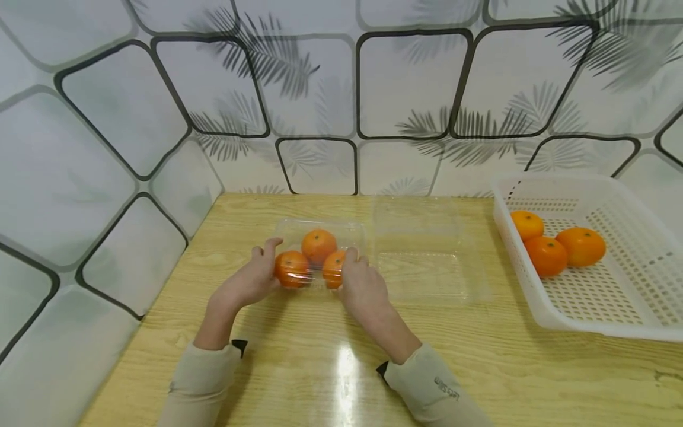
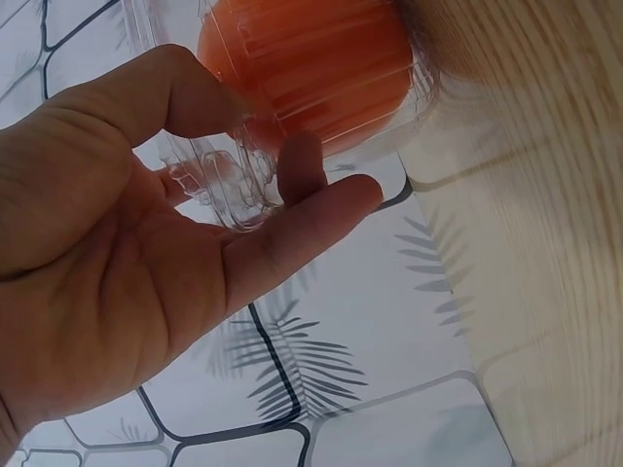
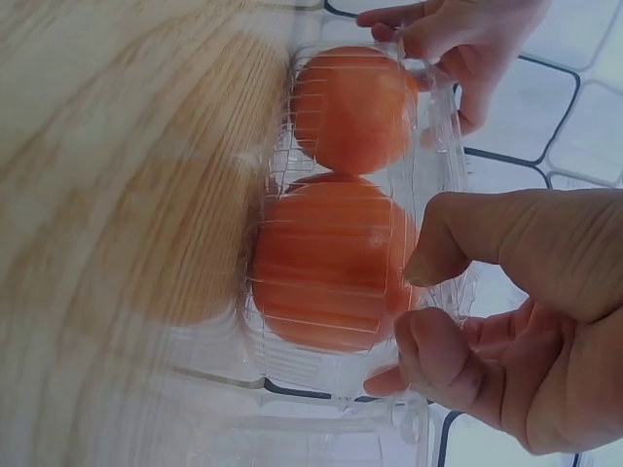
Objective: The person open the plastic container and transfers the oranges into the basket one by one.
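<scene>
- Head view: on the table [image 1: 299, 379] we see the clear container [image 1: 320, 223] with three oranges [image 1: 319, 246] inside, our left hand [image 1: 252, 283] at its left end, right hand [image 1: 365, 289] at its right; clear plastic [image 1: 421, 274] lies just beyond, and a white basket [image 1: 624, 287] holds three more oranges [image 1: 580, 247].
- Left wrist view: our thumb and a fingertip pinch the container's rim, another finger stretched alongside.
- Right wrist view: our thumb and finger pinch the near rim, beside an orange.
</scene>
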`<state>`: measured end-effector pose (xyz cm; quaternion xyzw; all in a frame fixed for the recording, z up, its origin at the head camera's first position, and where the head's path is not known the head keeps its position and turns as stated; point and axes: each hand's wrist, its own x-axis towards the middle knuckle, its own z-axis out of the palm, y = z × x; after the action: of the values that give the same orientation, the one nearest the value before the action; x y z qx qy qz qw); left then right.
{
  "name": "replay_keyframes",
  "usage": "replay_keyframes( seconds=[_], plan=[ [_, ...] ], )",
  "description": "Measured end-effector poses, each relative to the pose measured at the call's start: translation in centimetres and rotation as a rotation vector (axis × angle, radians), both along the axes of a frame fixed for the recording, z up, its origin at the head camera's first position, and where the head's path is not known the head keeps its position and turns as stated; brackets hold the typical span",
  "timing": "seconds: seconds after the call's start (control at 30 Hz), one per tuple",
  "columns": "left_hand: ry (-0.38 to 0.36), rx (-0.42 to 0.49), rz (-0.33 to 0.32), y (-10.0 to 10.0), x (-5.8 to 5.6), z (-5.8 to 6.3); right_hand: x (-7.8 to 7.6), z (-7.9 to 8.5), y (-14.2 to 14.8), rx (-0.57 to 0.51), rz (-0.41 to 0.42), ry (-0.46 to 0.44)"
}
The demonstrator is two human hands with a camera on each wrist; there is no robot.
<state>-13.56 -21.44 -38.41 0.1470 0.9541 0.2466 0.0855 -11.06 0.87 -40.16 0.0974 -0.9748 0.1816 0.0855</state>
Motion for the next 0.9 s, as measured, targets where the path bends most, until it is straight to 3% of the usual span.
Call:
replay_keyframes(
  seconds=[0.37, 0.6, 0.77, 0.9],
  plan=[
    [-0.036, 0.041, 0.013, -0.29, -0.16, -0.25, -0.03, -0.08, 0.52, -0.117, 0.014, -0.073],
    [-0.084, 0.053, 0.024, -0.56, 0.17, 0.16, 0.37, -0.26, 0.08, -0.095, 0.028, -0.063],
    [-0.087, 0.041, 0.027, -0.68, 0.27, 0.36, 0.56, -0.46, -0.23, -0.083, 0.017, -0.025],
    [-0.085, 0.042, 0.012, -0.74, 0.26, 0.43, 0.53, -0.39, -0.33, -0.081, 0.0, -0.043]
  ],
)
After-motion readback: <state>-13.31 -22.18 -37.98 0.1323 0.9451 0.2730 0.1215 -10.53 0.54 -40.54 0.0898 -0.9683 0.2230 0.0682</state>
